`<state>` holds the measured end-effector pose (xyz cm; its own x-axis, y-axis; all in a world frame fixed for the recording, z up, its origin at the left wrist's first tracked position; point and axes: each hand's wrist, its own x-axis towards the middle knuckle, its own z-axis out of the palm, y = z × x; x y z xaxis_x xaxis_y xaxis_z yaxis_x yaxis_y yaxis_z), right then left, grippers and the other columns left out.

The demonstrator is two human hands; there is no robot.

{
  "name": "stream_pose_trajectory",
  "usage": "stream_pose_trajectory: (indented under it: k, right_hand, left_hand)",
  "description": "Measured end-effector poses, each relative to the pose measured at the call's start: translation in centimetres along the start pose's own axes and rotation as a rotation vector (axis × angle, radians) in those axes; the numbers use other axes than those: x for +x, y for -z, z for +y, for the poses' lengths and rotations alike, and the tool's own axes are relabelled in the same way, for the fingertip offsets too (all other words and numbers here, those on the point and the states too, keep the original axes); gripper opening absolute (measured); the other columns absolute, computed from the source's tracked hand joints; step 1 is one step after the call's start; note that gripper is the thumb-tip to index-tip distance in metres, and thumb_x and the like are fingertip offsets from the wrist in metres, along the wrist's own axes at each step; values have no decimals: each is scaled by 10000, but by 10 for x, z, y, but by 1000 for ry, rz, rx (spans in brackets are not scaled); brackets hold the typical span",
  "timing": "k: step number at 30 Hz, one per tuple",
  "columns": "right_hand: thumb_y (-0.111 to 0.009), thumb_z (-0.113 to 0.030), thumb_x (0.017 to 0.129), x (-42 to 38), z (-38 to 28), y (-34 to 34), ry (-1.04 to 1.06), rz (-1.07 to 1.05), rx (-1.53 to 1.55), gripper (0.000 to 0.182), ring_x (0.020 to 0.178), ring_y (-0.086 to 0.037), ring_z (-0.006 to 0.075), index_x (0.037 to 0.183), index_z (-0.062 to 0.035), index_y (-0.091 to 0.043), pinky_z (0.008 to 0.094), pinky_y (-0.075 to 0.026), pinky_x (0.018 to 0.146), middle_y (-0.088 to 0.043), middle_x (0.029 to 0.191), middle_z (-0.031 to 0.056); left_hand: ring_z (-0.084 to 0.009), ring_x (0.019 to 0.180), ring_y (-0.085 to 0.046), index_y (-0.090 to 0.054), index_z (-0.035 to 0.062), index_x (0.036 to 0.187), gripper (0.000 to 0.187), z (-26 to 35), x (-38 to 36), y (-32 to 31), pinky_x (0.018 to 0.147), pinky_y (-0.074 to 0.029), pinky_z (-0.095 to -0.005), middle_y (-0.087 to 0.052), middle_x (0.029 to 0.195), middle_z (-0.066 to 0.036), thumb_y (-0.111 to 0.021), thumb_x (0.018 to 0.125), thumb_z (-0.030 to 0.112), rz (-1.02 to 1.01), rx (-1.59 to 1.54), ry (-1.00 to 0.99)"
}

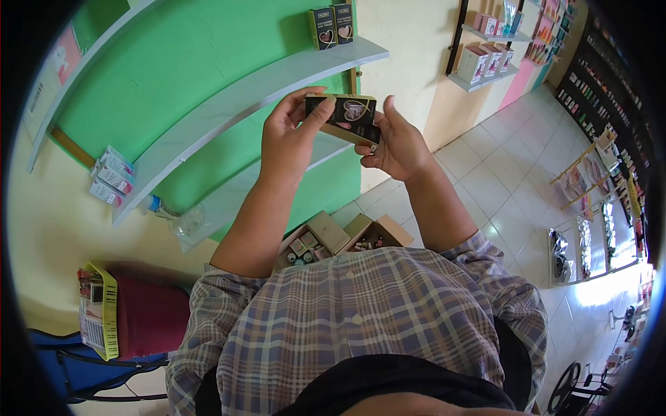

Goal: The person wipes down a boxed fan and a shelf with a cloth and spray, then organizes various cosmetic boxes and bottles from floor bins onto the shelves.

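Note:
Two black nail polish boxes with heart-shaped windows are between my hands, in front of the middle shelf. My left hand (291, 135) grips the upper box (356, 109), its thumb pressed on the front face. Below it, the lower box (365, 130) sits tilted and partly covered by the upper one. My right hand (402, 145) has its fingers curled around the right end of the lower box, with the thumb raised. Two similar black boxes (333, 28) stand upright on the white shelf (277, 87) above my hands.
Open cardboard boxes (329, 232) holding small bottles and cartons stand below, close to my body. White cartons (112, 177) and a plastic bag (189, 225) are at the left. A yellow basket (109, 312) is lower left. Stocked wall shelves (491, 78) and display racks (590, 173) line the right.

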<state>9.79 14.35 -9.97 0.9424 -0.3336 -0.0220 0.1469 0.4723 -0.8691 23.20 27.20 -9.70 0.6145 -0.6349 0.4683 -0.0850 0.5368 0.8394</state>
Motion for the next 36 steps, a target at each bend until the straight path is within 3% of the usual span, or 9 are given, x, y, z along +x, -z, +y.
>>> stream_pose_trajectory:
  k: [2, 5, 9, 13, 16, 22, 23, 28, 36]
  right_hand:
    - [-402, -472, 1008, 2, 0, 4, 33, 44, -12, 481, 604, -445, 121, 1267, -76, -485, 221, -347, 486, -599, 953, 52]
    - [-672, -88, 868, -5, -9, -5, 220, 158, -209, 482, 630, -438, 83, 1289, -30, -442, 201, -302, 483, -568, 868, 27]
    - [-733, -69, 802, -3, -29, 15, 435, 353, -287, 580, 567, -418, 65, 1278, 0, -408, 195, -285, 463, -541, 787, 41]
    - [-676, -115, 847, 14, -64, 19, 549, 399, -211, 215, 622, -405, 23, 1016, 8, -624, 176, -275, 448, -593, 813, -9]
    - [-710, -167, 820, 30, -87, -7, 618, 543, -399, 223, 721, -500, 75, 993, -32, -669, 212, -379, 623, -651, 867, 15]
    - [-809, -277, 720, 100, -116, 24, 713, 325, -871, 331, 696, -566, 115, 889, -5, -723, 230, -428, 672, -661, 758, 34]
    - [-772, -178, 777, 106, -118, 25, 626, 295, -871, 317, 782, -599, 111, 1025, 3, -694, 230, -426, 760, -677, 845, 41]
    - [-786, -208, 781, 126, -121, 29, 602, 117, -968, 352, 775, -622, 100, 1069, -25, -699, 242, -470, 698, -708, 869, 49]
    - [-788, -158, 786, 136, -136, 34, 435, 32, -1112, 414, 845, -641, 104, 1151, -19, -652, 249, -509, 782, -712, 961, 53]
  left_hand:
    - [-69, 838, -586, -623, 15, 1098, 356, 1, 3, 2, 738, -444, -214, -660, 925, -32, -748, 850, 238, 39, -36, -6]
    - [-69, 804, -599, -637, 27, 1061, 394, 11, 11, 8, 691, -476, -232, -666, 920, -10, -767, 823, 313, 103, -28, 41]
    - [-79, 747, -615, -663, 59, 953, 334, 62, 36, 22, 627, -484, -233, -671, 856, -7, -787, 796, 327, 132, 118, -56]
    - [-84, 747, -621, -662, 39, 944, 330, 76, 88, 27, 634, -487, -236, -673, 847, 3, -773, 810, 319, 124, 184, -155]
    - [-88, 743, -622, -657, 7, 948, 345, 50, 116, 17, 630, -491, -249, -676, 842, -2, -760, 823, 312, 49, 277, -153]
    - [-135, 765, -662, -647, -2, 978, 322, 4, 143, 20, 685, -516, -287, -712, 856, -63, -735, 833, 271, 40, 787, -236]
    - [-154, 779, -672, -646, 5, 991, 323, 4, 140, 20, 708, -518, -298, -718, 870, -67, -736, 829, 270, 26, 758, -171]
    - [-186, 803, -690, -646, 24, 1023, 314, 18, 121, 15, 745, -522, -313, -728, 906, -68, -740, 816, 240, 49, 923, -110]
    - [-223, 795, -692, -676, 21, 909, 265, 13, 126, 1, 748, -528, -331, -720, 883, -109, -755, 797, 247, 73, 960, -131]
